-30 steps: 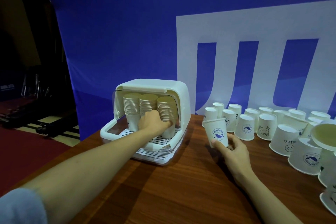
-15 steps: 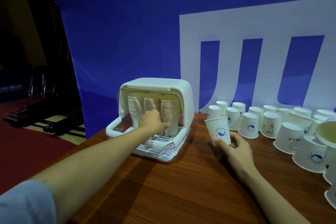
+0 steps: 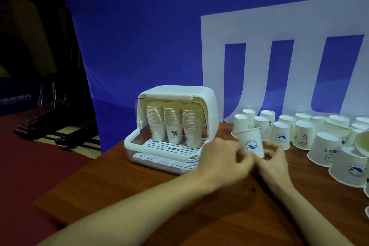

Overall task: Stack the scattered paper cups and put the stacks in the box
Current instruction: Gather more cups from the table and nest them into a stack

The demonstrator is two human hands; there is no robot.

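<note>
A single upright paper cup [image 3: 252, 142], printed with a blue whale mark, is pinched near its base by the curled fingers [image 3: 270, 148] of the right hand [image 3: 274, 163], and it leans slightly to the left. The left hand [image 3: 225, 156] is held just beside it, its fingers [image 3: 244, 158] bent inward and close together at the cup's lower left side; whether they actually press on the cup cannot be told, since that hand is blurred. Both forearms are stretched out over the wooden table [image 3: 209, 213]. Just left of the hands, a white plastic box [image 3: 208, 104] with its clear front flap raised is seen on the table. Three stacks of cups [image 3: 174, 121] are stood side by side on its slotted tray, mouths up, the middle stack marked with a percent sign. To the right, many loose cups [image 3: 304, 134] are stood upside down on the table in a crowded group, some bearing the whale mark and one an elephant drawing. A blue and white banner [image 3: 179, 36] is hung behind the table.
</note>
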